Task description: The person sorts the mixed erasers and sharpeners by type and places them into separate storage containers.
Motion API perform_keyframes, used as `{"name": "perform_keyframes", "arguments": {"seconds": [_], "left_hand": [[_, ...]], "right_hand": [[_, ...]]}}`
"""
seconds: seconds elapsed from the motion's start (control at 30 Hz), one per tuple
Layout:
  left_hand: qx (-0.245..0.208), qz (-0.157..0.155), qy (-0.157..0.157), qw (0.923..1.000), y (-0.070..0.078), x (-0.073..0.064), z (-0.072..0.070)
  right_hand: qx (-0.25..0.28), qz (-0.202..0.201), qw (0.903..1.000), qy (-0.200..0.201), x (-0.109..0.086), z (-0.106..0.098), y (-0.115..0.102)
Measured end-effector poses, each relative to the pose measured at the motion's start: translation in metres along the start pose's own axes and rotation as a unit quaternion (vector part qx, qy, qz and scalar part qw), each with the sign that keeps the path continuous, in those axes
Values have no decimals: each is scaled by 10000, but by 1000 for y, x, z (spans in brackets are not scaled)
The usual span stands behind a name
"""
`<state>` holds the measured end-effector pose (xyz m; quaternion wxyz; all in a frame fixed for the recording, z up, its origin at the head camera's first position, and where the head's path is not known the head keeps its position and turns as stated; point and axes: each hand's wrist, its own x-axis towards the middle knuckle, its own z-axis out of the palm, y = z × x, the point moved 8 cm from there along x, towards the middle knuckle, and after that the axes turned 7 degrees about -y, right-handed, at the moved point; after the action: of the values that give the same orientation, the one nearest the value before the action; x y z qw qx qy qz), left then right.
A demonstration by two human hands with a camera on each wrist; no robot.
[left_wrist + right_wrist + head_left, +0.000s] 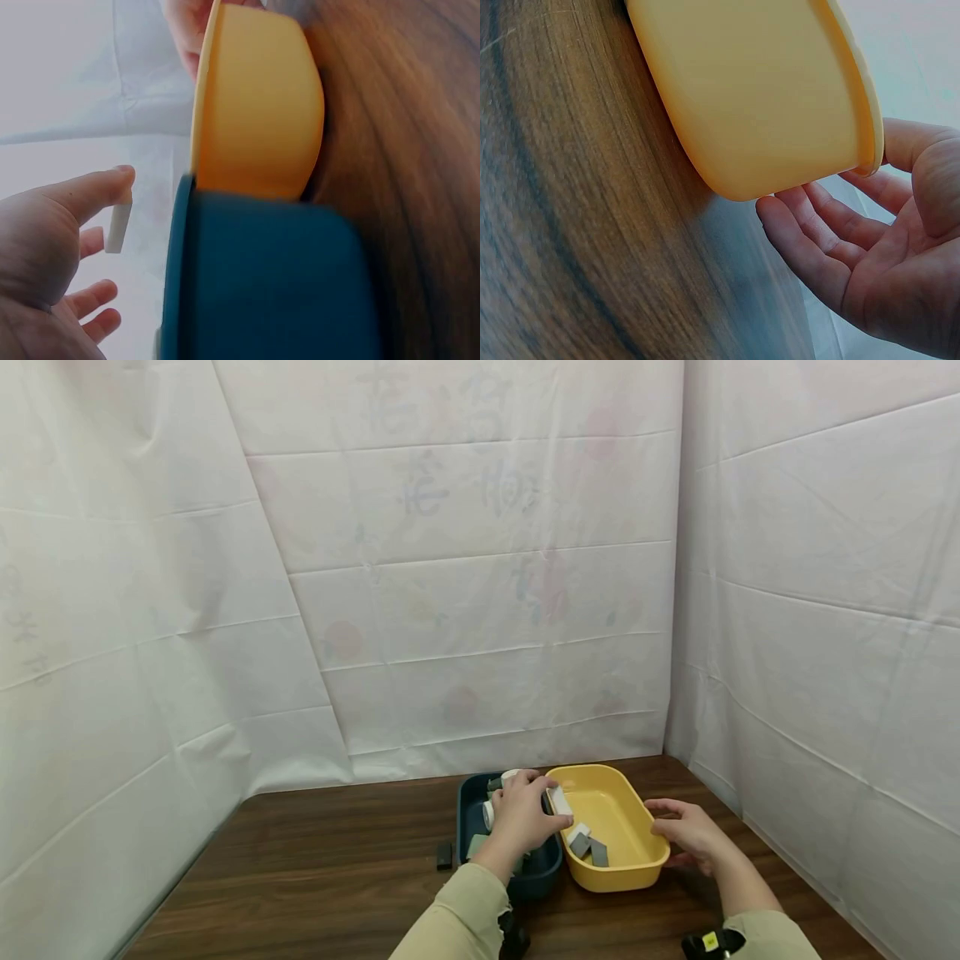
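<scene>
My left hand [521, 817] is over the line where the two bins meet. It pinches a thin white rectangular block [118, 226] between thumb and fingers, above the rims. In the head view this block [559, 801] overlaps the near side of the yellow bin [619, 878]. Inside that bin lie a white block [579, 832] and grey blocks [598, 853]. My right hand [693, 837] holds the yellow bin's right side, with the thumb at the rim [875, 142] and curved fingers along the outer wall. Beneath my left hand, the dark blue bin [462, 810] is partly hidden.
White and grey-green pieces [477, 845] lie in the blue bin. A small black block [444, 857] sits on the brown wooden table [322, 868], left of the blue bin. White sheets [480, 610] hang behind and on both sides of the table.
</scene>
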<state>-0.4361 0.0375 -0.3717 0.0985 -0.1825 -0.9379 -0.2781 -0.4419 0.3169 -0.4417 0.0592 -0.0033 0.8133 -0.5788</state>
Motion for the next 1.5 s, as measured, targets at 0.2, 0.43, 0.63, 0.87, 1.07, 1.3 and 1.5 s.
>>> {"name": "perform_keyframes", "arguments": {"seconds": [0.2,0.43,0.63,0.87,1.07,1.3,1.5], "left_hand": [[-84,-1,-135,9999,11,0,12],[35,2,-240,9997,15,-1,17],[-10,82,-234,9997,15,-2,14],[-6,124,-244,9996,14,-3,12],[54,164,-203,9996,13,-4,7],[28,182,-137,9997,7,-5,-8],[26,238,11,9997,3,-11,-26]], "right_hand": [[6,-6,10000,8,0,0,1],[-22,4,10000,9,1,0,0],[-22,-7,10000,-12,1,1,-1],[-22,-6,10000,-1,2,1,0],[-25,-20,10000,-14,3,2,0],[-44,25,10000,-10,4,2,-1],[-78,52,10000,-21,5,2,0]]}}
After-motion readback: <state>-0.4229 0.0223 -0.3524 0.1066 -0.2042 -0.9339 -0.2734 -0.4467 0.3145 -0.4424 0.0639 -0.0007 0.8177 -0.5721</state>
